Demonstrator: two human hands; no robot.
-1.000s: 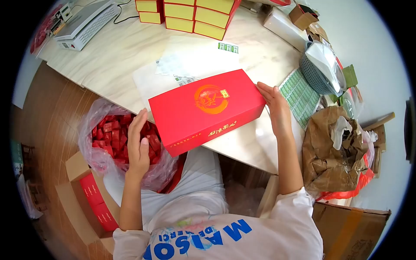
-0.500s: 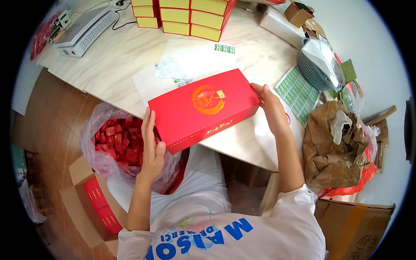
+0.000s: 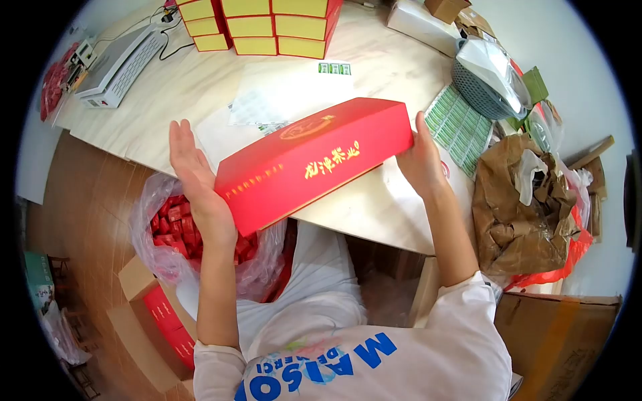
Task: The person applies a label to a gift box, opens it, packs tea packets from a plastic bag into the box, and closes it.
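A long red gift box (image 3: 317, 164) with gold lettering is held tilted above the near edge of the table, its lettered side turned toward me. My left hand (image 3: 204, 190) presses its palm against the box's left end, fingers stretched upward. At the opposite end, my right hand (image 3: 421, 159) supports the lower right corner with the thumb up; some of its fingers are hidden behind the box. Below and left, a clear plastic bag (image 3: 150, 207) holds many small red packets (image 3: 175, 220). Sheets of white paper (image 3: 284, 83) lie behind the box, beside a sheet of green stickers (image 3: 460, 128).
Red boxes with yellow panels (image 3: 251, 27) are stacked at the back. A grey device (image 3: 120, 63) sits at far left, a grey basket (image 3: 478, 87) and brown bag (image 3: 518, 220) at right. An open carton (image 3: 137, 334) with red boxes stands on the floor.
The box has rolled so its lettered long side shows more and its top less. My left fingers have come off its top and spread, the palm now at the end.
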